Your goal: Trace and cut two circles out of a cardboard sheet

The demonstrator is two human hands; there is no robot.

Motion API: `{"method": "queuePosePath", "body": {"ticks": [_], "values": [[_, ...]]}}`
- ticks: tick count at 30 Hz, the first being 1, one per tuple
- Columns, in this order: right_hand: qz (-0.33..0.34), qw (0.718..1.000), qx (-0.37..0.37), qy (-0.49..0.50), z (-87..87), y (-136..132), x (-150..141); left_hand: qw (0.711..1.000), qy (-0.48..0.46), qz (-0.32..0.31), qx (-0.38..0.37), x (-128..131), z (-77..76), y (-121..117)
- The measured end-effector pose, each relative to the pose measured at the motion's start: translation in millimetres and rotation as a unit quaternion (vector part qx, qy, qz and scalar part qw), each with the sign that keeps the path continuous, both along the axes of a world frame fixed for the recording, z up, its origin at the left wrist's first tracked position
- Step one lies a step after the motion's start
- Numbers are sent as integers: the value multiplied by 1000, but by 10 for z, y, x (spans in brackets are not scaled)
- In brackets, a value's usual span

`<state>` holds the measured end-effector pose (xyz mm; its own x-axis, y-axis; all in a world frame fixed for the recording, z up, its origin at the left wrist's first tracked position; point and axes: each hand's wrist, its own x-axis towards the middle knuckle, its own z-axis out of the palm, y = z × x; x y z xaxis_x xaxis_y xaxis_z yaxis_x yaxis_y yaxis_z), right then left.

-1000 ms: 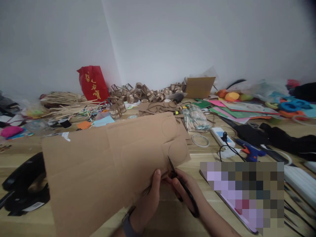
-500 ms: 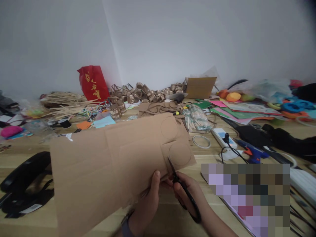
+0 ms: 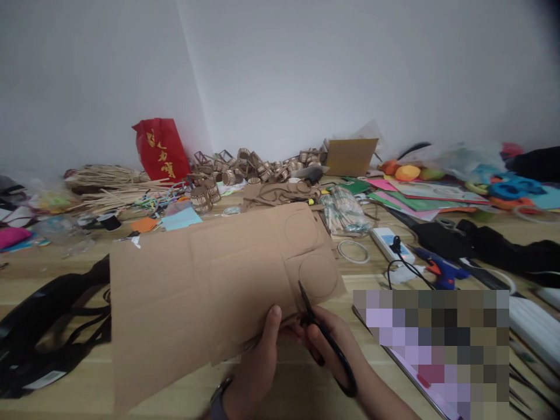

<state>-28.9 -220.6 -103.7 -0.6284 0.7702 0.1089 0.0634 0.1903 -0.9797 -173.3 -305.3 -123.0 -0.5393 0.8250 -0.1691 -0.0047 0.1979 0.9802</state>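
A large brown sheet of cardboard [image 3: 175, 297] is held up above the table, tilted, with two circles drawn near its right end. My left hand [image 3: 265, 350] grips its lower edge, thumb on top and the other fingers hidden beneath. In my right hand [image 3: 336, 338] are black-handled scissors [image 3: 339, 353]. Their upper blade lies over the cardboard, its tip beside the lower circle's left edge; the lower blade is hidden under the sheet. A slit runs in from the left between the two circles.
Behind stand a red bag [image 3: 161, 150], small woven baskets [image 3: 262, 169] and a cardboard box [image 3: 352, 156]. To the right lie a tape ring [image 3: 353, 252], a power strip [image 3: 391, 244], a blue glue gun [image 3: 441, 268] and a blurred-out flat object [image 3: 431, 356]. Black straps [image 3: 52, 332] lie left.
The cardboard's left end has shifted right and tilted slightly, showing more of the black straps. The scissors stay at nearly the same spot on the sheet. The whole view has shifted slightly.
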Motion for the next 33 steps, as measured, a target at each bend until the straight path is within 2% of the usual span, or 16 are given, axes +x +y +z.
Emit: {"method": "queuePosePath", "body": {"ticks": [2, 4, 8, 12, 15, 18, 22, 24, 26, 30, 33], "values": [[7, 1000, 15, 13, 19, 0, 1, 998, 6, 2, -64, 6, 32, -4], [10, 999, 26, 18, 32, 5, -2, 995, 18, -3, -93, 13, 73, -7], [28, 1000, 3, 0, 13, 19, -6, 993, 37, -46, -101, 14, 163, -13], [36, 999, -14, 4, -18, 9, 2, 993, 85, -54, -63, -10, 195, -24], [39, 999, 0, 22, -26, -5, 3, 992, 105, -32, -66, -22, 133, -21], [48, 998, 4, 32, -44, -14, -12, 993, 106, -19, -48, -35, -5, -2], [29, 998, 22, 47, -78, -16, -42, 987, 152, -52, 29, -84, -202, 19], [30, 998, 21, 54, -83, -14, -48, 985, 155, -59, 39, -99, -230, 18], [45, 998, 5, 51, -79, -10, -46, 989, 137, -56, 18, -87, -185, 11], [70, 996, -34, 34, -83, -7, -31, 992, 108, -54, -27, -22, 17, -2], [44, 999, -18, 23, -112, -9, -18, 992, 113, -17, -53, -7, 113, -5]]}}
